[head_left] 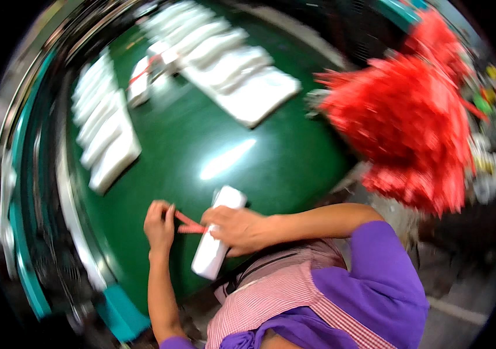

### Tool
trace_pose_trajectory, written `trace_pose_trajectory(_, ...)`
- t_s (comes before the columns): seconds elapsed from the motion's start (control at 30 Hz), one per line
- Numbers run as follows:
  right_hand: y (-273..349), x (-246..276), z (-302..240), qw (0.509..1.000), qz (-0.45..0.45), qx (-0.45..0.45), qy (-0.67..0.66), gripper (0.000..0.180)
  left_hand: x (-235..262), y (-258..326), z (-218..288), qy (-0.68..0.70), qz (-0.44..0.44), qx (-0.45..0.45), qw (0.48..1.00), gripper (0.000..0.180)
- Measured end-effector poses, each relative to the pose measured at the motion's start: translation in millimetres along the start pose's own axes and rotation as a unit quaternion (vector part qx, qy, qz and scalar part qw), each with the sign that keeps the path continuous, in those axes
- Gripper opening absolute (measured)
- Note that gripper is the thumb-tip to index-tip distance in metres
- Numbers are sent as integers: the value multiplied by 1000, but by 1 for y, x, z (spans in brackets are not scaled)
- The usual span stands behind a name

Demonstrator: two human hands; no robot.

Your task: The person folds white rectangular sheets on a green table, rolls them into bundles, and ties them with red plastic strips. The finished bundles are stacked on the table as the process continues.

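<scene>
A narrow white folded bundle [209, 259], perhaps of plastic film or bags, lies slanted at the near edge of the green table. My right hand [237, 228] grips it around the middle from the right side. Just to its left, my left hand [159, 225] is closed in a pinch on a red strip [187, 223]. The strip runs in a doubled line from those fingers to the bundle, where my right fingers partly cover it. Whether it passes beneath the bundle is hidden.
Fanned white stacks lie on the green table [178, 151], one row [99, 125] far left, another [230, 64] far centre. Between them sit small red-banded bundles [139, 81]. A large bunch of red strips [399, 116] hangs at the right. Teal machine framing [123, 311] borders the left.
</scene>
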State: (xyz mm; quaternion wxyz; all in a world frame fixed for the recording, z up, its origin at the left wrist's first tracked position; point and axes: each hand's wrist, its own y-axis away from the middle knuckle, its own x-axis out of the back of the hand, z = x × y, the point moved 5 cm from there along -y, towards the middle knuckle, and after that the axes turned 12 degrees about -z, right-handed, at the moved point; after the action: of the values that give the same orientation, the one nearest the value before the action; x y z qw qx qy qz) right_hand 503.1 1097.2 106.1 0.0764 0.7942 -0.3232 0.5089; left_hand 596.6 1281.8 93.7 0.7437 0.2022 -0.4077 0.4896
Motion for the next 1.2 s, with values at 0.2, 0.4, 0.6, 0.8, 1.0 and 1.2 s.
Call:
trace_pose_trajectory(0.2,-61,43,82,992,1,-78,103,34,47,37,-106,-179,147,123,965,35)
trace_pose_trajectory(0.4,-204,131,127,931,238,-51,272,52,44,44,-127,-212,166,206,941,41)
trace_pose_trajectory(0.6,-322,7,130,985,59,-33,161,45,43,44,-123,-181,166,209,947,43)
trace_pose_trajectory(0.8,-319,-11,165,990,-80,-14,115,27,40,46,-126,-158,174,205,950,41)
trace_pose_trajectory(1.0,-166,7,86,985,-155,-26,77,28,41,47,-118,-227,148,184,945,34)
trace_pose_trajectory(1.2,-127,5,96,971,5,-6,240,28,12,47,-61,-59,126,61,988,33)
